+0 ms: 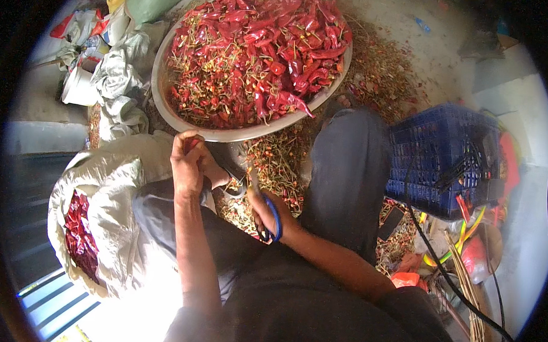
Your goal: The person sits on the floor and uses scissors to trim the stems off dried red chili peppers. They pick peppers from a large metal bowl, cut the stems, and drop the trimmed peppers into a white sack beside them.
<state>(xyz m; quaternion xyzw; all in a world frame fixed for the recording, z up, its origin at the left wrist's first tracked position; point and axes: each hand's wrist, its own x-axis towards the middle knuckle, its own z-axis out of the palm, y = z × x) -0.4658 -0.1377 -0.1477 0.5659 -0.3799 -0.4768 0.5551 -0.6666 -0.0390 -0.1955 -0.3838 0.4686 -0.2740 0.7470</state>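
Note:
My left hand [187,165] is closed just below the near rim of a wide metal basin [230,135]. A bit of red chili pepper [193,143] shows between its fingers; the rest is hidden. In my right hand [272,211] is a pair of scissors with blue handles [277,223], blades pointing away from me towards the basin. Heaped dried red chilies [260,44] fill the basin, mixed with stems and yellow seeds. Cut stems and chili scraps [278,166] cover the floor between my legs, below the basin.
To the left stands an open white woven sack [119,202] with red chilies [79,232] inside. A white bucket [79,86] lies beyond it. On the right are a blue plastic crate [437,163], a black cable [438,262] and a straw broom [475,309].

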